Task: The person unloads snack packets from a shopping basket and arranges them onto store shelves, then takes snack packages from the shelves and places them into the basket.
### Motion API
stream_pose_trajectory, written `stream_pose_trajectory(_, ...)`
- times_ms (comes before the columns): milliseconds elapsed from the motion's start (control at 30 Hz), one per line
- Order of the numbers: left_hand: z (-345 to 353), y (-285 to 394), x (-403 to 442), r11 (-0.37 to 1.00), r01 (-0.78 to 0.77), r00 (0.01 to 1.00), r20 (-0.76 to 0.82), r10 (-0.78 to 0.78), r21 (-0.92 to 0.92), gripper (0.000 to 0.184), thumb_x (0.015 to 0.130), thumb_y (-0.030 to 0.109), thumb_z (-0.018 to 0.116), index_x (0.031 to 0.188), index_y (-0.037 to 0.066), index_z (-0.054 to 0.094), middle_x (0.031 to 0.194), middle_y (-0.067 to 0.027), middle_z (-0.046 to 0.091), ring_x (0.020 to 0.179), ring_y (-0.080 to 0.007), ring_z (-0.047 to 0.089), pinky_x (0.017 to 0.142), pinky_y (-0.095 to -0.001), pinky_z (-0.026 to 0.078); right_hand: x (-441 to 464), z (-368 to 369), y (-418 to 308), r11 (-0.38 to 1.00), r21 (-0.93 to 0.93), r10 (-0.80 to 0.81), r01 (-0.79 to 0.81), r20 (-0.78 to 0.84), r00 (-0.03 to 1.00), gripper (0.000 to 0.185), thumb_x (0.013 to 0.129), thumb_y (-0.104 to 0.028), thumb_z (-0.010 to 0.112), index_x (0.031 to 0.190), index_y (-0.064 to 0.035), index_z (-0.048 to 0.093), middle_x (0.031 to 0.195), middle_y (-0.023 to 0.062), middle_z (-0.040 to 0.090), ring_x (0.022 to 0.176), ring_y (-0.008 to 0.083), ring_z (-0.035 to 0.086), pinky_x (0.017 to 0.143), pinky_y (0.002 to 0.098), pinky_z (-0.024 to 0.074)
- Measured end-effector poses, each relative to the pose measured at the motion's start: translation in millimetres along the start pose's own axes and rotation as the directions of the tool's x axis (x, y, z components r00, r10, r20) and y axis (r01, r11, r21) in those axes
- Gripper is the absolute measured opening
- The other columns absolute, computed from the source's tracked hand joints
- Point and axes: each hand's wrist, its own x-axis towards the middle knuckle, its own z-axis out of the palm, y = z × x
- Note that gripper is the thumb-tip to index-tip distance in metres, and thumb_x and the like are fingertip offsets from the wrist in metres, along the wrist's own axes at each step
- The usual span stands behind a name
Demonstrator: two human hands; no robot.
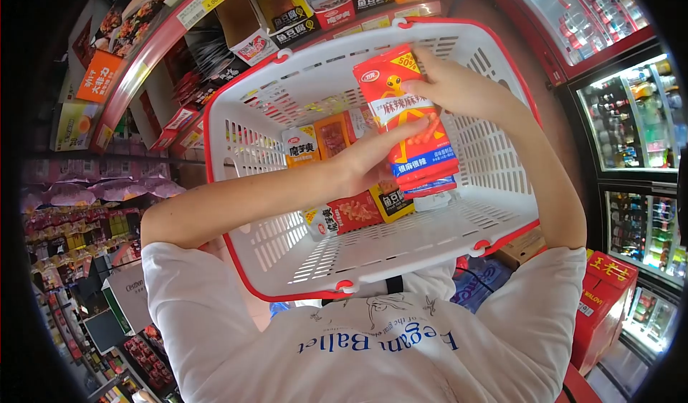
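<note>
Two grips on one red packet (401, 106): left grip (365, 166) pinches its lower left side, thumb across the front; right grip (448, 80) pinches its upper right edge, thumb on the front, fingers behind. Packet sits tilted between both grips, over the white basket (287, 281). Second packet (431, 187) pokes out just under its bottom end (depth of stack: can't tell). Snack boxes (358, 213) lie in the basket below the left grip, on either side of that forearm.

For a good hold: light, even thumb pressure, as the film likely creases; support from behind with both grips; edges squared so the lower packet can't slide free; stay above the basket to catch slips.
</note>
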Motion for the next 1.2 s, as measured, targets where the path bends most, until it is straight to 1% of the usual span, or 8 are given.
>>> stream_pose_trajectory(167,7.2,-2.6,10.8,1.0,0.004,0.999,-0.038,-0.004,-0.006,0.061,0.084,0.044,0.069,0.131,0.013,0.044,0.124,-0.0016,0.058,0.111,-0.0143,0.058,0.097,-0.0365,0.047,-0.6,4.1,-0.2,0.955,-0.293,0.034,-0.047,-0.047,0.998,0.06,0.093,-0.035,0.053,0.137,0.0011,0.034,0.11,0.0274,0.062,0.101,0.0367,0.063,0.085,0.0438,0.0488)
stream_pose_trajectory(300,11.2,-1.3,35.6,0.976,0.0,0.985,-0.168,0.037,0.216,0.064,0.083,0.044,0.07,0.133,0.013,0.043,0.123,-0.0016,0.058,0.11,-0.015,0.059,0.095,-0.0355,0.047,-3.3,-10.7,-4.4,0.862,-0.495,0.071,-0.115,-0.107,0.992,0.059,0.092,-0.039,0.054,0.135,-0.0009,0.04,0.106,0.0268,0.063,0.098,0.0386,0.062,0.085,0.0465,0.0479)
stream_pose_trajectory(733,-19.4,-63.7,149.1,0.901,0.125,0.954,-0.3,0.006,0.414,0.061,0.076,0.043,0.078,0.121,0.006,0.057,0.108,-0.006,0.066,0.099,-0.0168,0.063,0.084,-0.0327,0.052,-14.8,-11.7,-13.6,0.861,-0.502,0.034,-0.084,-0.108,0.994,0.051,0.09,-0.042,0.056,0.128,-0.0085,0.049,0.101,0.0232,0.064,0.097,0.0369,0.063,0.083,0.0476,0.0479)
stream_pose_trajectory(800,-18.6,-60.5,152.9,0.818,0.156,0.95,-0.31,0.028,0.553,0.065,0.083,0.053,0.066,0.122,0.001,0.056,0.106,-0.0095,0.066,0.095,-0.0205,0.066,0.083,-0.0342,0.054,-13.9,-11.9,-11.2,0.871,-0.487,0.027,-0.067,-0.089,0.996,0.049,0.09,-0.042,0.056,0.125,-0.0088,0.05,0.1,0.0224,0.064,0.095,0.0359,0.063,0.082,0.047,0.0481)
stream_pose_trajectory(867,-14.4,-42.5,153.7,0.702,0.261,0.965,-0.159,-0.209,0.662,0.078,0.089,0.066,0.044,0.122,-0.003,0.055,0.106,-0.0149,0.066,0.091,-0.0241,0.068,0.079,-0.0366,0.057,-15.1,-11.1,-7.9,0.869,-0.492,-0.015,-0.048,-0.124,0.992,0.044,0.089,-0.041,0.058,0.116,-0.0061,0.055,0.096,0.0201,0.065,0.091,0.0344,0.064,0.078,0.0463,0.0494)
stream_pose_trajectory(1000,-11.1,-15.1,146.6,0.538,0.342,0.928,-0.187,-0.322,0.771,0.088,0.09,0.071,0.023,0.113,-0.005,0.06,0.096,-0.0164,0.07,0.076,-0.0266,0.071,0.068,-0.0407,0.058,-17.6,-8.8,-3.3,0.862,-0.507,-0.091,-0.008,-0.17,0.981,0.041,0.087,-0.039,0.06,0.106,-0.0032,0.059,0.087,0.0179,0.066,0.087,0.0332,0.066,0.074,0.046,0.0502)
stream_pose_trajectory(1100,-10.0,-1.5,137.9,0.458,0.316,0.921,-0.154,-0.357,0.831,0.084,0.091,0.068,0.025,0.109,-0.005,0.062,0.093,-0.0164,0.07,0.074,-0.026,0.07,0.067,-0.0402,0.058,-14.9,-15.1,-14.2,0.883,-0.463,0.069,-0.081,-0.042,0.997,0.052,0.089,-0.042,0.057,0.129,-0.0089,0.05,0.102,0.0212,0.064,0.096,0.0352,0.063,0.082,0.0452,0.0483)
stream_pose_trajectory(1200,-4.5,4.7,126.2,0.375,0.244,0.924,-0.097,-0.37,0.894,0.08,0.093,0.066,0.027,0.106,-0.004,0.063,0.089,-0.0164,0.07,0.073,-0.0254,0.07,0.065,-0.0397,0.057,-14.5,-12.7,-8.2,0.887,-0.461,0.007,-0.034,-0.06,0.998,0.053,0.088,-0.04,0.06,0.129,-0.0088,0.051,0.104,0.0214,0.064,0.097,0.0349,0.063,0.084,0.0441,0.0481)
